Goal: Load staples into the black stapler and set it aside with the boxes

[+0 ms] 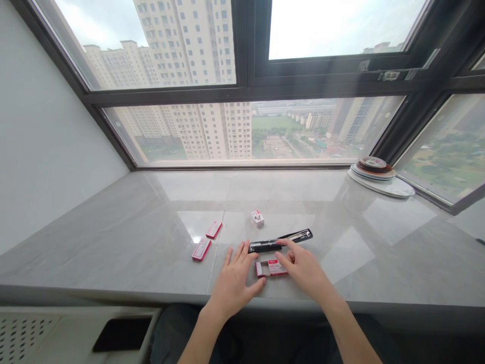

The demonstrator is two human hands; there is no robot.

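A black stapler (265, 245) lies on the grey stone sill, folded open, with its top arm swung out to the right and its metal channel showing. My left hand (234, 285) is open, fingers spread, the fingertips at the stapler's left end. With its index finger stretched onto the stapler's middle, my right hand (303, 268) has its thumb apart and its other fingers curled. Below the stapler, between my hands, a red and white staple box (276, 267) lies slid partly open, its right end hidden by my right hand.
Two more red and white boxes, one nearer (201, 249) and one farther (214, 229), lie to the left. A small white box (257, 218) stands behind the stapler. Stacked plates (381, 177) sit at the back right by the window. The sill's front edge (182, 298) is close to me.
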